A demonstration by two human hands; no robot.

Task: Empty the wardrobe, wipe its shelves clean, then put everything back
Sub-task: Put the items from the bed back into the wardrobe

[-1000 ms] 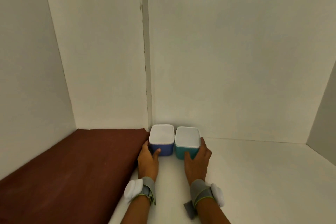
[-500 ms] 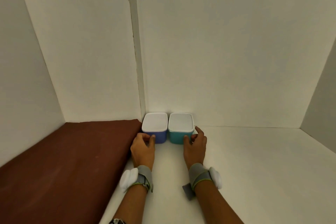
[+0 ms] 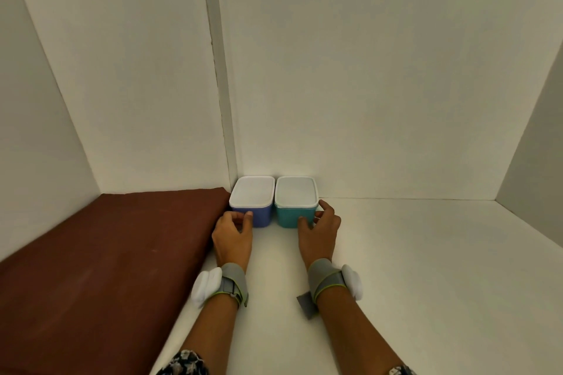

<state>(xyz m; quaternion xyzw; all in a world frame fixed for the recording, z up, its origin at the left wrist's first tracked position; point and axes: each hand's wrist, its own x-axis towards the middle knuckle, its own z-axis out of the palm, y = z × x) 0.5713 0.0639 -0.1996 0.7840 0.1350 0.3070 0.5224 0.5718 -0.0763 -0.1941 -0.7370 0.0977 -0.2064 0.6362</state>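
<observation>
Left hand (image 3: 233,236) grips blue box (image 3: 252,198) with curled fingers; right hand (image 3: 318,234) pinches teal box (image 3: 296,199). Boxes touch, beside brown cloth (image 3: 106,253).

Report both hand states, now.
Left hand: curled against the white-lidded blue plastic box; grip cannot be told.
Right hand: pinches the white-lidded teal plastic box at its corner.

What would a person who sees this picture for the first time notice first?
Two small boxes with white lids, a blue box and a teal box, stand side by side at the back of the white shelf. The left hand grips the blue one and the right hand the teal one. A dark brown cloth lies flat to their left.
</observation>
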